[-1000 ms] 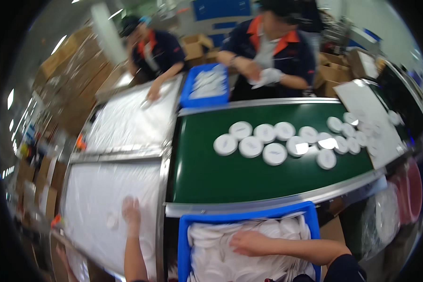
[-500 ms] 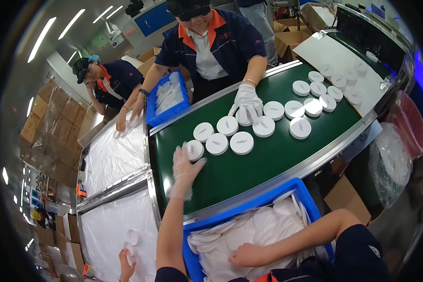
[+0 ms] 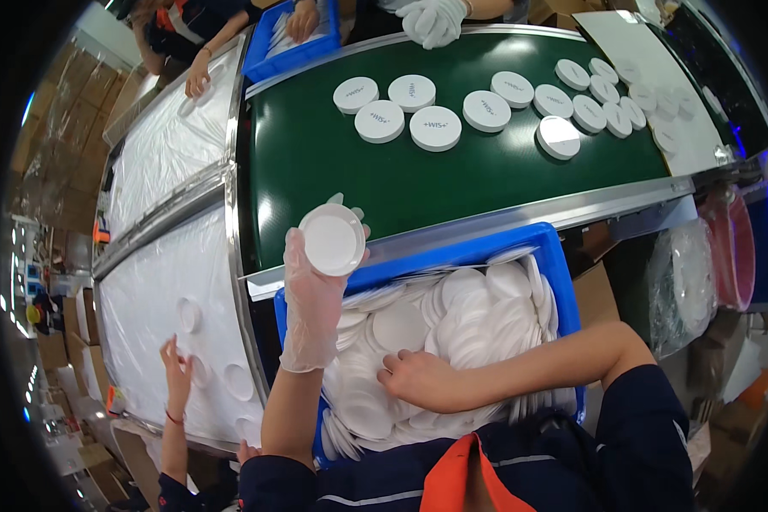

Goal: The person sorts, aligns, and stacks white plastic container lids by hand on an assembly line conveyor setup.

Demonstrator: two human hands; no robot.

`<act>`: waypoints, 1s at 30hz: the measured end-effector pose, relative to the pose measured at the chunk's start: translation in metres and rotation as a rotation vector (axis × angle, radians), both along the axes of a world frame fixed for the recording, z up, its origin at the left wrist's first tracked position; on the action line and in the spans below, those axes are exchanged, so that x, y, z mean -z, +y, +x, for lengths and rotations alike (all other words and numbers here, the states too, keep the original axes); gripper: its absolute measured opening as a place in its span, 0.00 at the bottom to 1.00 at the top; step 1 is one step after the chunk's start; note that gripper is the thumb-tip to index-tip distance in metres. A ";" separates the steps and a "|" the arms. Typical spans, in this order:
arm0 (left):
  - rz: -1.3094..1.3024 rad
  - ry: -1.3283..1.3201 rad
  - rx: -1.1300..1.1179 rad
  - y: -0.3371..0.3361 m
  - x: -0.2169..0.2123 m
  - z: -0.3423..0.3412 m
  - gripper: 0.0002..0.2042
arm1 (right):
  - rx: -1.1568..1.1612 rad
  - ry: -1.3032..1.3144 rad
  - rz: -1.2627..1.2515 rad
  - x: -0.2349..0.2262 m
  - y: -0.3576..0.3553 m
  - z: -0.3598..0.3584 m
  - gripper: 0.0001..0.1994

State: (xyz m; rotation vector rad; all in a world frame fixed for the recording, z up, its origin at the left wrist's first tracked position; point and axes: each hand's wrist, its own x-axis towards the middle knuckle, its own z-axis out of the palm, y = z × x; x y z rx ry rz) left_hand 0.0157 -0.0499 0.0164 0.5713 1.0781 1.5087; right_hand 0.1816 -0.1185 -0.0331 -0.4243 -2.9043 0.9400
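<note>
The green belt (image 3: 316, 188) lies ahead of us, with the blue bin (image 3: 563, 273) just beside its near edge, presumably so both sit within easy reach. Our left grip (image 3: 311, 294), in a clear glove, and our bare right grip (image 3: 428, 381) are at separate spots. The left is closed around one white cap (image 3: 333, 242), near the corner of belt and bin, hollow side toward us, likely so its inside shows. The right rests, fingers curled, on the bin's thin white discs (image 3: 465, 299), perhaps to have one handy; whether it pinches any, we cannot tell.
</note>
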 end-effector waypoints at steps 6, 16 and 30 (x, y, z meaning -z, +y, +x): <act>0.079 -0.044 -0.036 -0.012 0.014 -0.010 0.31 | 0.096 -0.012 0.097 -0.004 0.012 -0.001 0.07; 0.035 -0.178 0.025 -0.013 0.013 -0.005 0.31 | 0.535 -0.173 0.087 0.005 0.042 -0.013 0.17; -0.180 0.112 0.051 -0.031 0.010 0.033 0.17 | 0.601 0.446 0.226 -0.042 0.112 -0.012 0.10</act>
